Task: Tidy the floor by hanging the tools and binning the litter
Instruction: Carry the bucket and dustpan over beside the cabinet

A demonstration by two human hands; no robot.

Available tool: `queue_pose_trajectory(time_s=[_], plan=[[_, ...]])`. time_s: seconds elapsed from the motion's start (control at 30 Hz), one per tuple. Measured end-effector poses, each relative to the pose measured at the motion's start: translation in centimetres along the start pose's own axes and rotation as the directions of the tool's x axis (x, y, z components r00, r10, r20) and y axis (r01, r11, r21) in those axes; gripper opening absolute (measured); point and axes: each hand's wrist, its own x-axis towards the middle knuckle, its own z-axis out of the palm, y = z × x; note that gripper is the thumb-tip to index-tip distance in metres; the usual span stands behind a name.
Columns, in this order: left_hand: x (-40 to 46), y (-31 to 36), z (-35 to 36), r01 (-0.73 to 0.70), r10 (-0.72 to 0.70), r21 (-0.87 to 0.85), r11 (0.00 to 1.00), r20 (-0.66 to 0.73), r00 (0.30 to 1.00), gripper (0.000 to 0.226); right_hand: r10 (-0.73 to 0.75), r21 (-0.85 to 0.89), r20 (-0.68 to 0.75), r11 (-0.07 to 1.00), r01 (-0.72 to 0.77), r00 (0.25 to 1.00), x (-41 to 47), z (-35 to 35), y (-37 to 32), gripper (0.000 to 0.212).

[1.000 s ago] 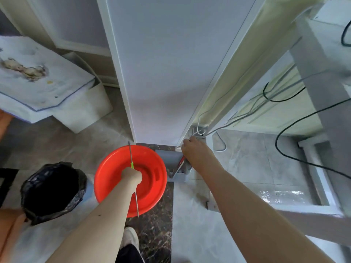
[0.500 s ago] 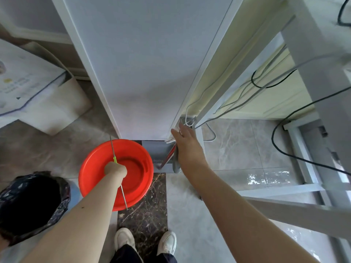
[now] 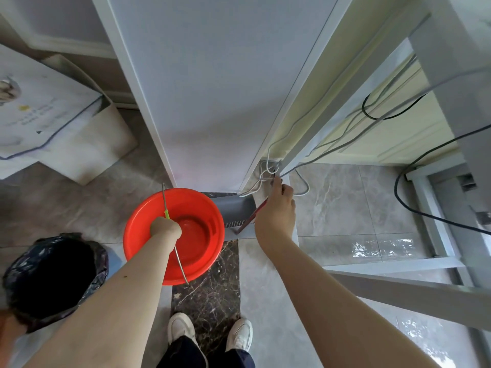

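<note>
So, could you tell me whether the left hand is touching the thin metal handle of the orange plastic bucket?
Touching. The head view shows the left hand closed in a fist around the thin metal handle, which emerges above and below it over the orange bucket.

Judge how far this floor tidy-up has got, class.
Done: nothing visibly hung yet. In hand: the left hand grips a metal rod over the red basin; the right hand reaches to the dustpan. Left: hanging both, then the lined bin.
</note>
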Motion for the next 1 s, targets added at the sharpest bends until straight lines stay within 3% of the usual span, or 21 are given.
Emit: queue_pose_trajectory(time_s=[0.2,0.47,0.6,0.73,1.0], plan=[[0.5,-1.3,1.7,-0.099,0.097,-0.089,0.991,-0.023,0.995,0.033,0.035,0.069,-0.106,0.997,-0.027,0.994,0.6,0.0,0.9,0.065],[2.5,-0.7,3.9,-0.152,0.152,-0.059,0.987,-0.004,0.988,0.040,0.023,0.192,-0.114,0.981,-0.001,0.993,1.0,1.3,0.1,0.057],[3.8,-0.4,4.2,-0.182,0.181,-0.060,0.981,-0.018,0.983,0.041,0.061,0.013,-0.160,0.998,-0.059,0.985,1.0,2.5,-0.7,0.070],[5.0,0.0,4.0,-0.247,0.243,-0.071,0.967,-0.051,0.969,0.068,-0.004,-0.132,-0.248,0.991,-0.030,0.969,0.8,3.7,-0.5,0.072],[5.0,-0.3,3.0,-0.387,0.391,0.156,0.909,0.008,0.920,0.050,-0.109,-0.262,-0.210,0.964,0.051,0.972,0.6,4.5,-1.0,0.063]])
